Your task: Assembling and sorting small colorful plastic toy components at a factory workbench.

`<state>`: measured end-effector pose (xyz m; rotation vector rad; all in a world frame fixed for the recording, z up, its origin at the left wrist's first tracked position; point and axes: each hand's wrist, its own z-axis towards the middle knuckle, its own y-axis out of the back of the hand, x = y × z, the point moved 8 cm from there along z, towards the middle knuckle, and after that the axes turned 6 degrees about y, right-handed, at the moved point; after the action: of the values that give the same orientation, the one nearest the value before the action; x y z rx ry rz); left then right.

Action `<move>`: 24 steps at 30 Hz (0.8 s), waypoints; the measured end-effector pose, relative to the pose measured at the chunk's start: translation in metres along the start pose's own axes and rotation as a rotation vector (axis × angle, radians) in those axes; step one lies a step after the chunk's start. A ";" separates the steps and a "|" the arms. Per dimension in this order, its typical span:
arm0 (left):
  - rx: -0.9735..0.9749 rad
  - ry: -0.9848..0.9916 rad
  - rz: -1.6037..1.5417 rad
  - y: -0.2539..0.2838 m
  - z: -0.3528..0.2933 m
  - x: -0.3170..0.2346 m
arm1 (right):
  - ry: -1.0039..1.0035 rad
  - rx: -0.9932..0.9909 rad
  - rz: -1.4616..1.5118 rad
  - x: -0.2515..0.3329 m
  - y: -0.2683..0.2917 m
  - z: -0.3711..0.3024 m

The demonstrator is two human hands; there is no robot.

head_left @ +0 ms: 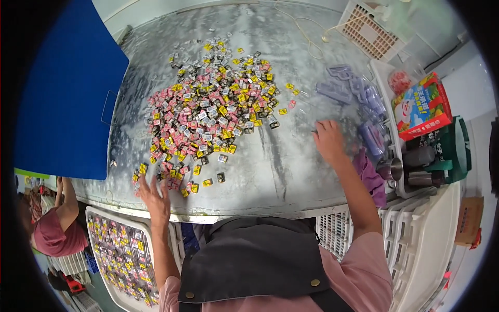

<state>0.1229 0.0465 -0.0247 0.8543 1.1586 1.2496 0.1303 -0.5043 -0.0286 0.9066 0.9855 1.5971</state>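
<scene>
A broad heap of small block-like pieces [208, 112] in pink, yellow, black and white is spread over the grey metal tabletop [306, 177]. At the heap's near left edge, my left hand [154, 202] has its fingers spread, the tips among or just over a few pieces. My right hand [330, 141] is over bare tabletop to the right of the heap, its fingers curled together. A small dark bit shows at its fingertips, too small to name. A few loose pieces lie between the heap and my right hand.
Purple plastic parts [335, 91] lie at the right, near a white tray [382, 73] with a colourful box [423, 106] and a metal cup [391, 169]. A blue panel [67, 93] stands at left. A filled tray [93, 210] sits below; a person [60, 231] works beyond.
</scene>
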 end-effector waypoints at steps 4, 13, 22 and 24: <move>-0.044 -0.103 -0.156 0.018 -0.008 -0.051 | 0.076 0.099 0.002 0.028 -0.028 -0.010; 0.121 -0.252 -0.468 -0.003 -0.011 -0.131 | 0.290 0.154 0.310 0.166 0.001 -0.040; 0.056 -0.293 -0.233 -0.048 0.034 -0.183 | 0.116 0.176 0.575 0.164 -0.022 0.057; 0.050 -0.284 -0.192 -0.060 0.044 -0.190 | 0.081 0.187 0.561 0.161 -0.041 0.081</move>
<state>0.1925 -0.1445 -0.0365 0.9024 1.0197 0.9130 0.1853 -0.3275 -0.0216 1.3406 1.0015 2.0409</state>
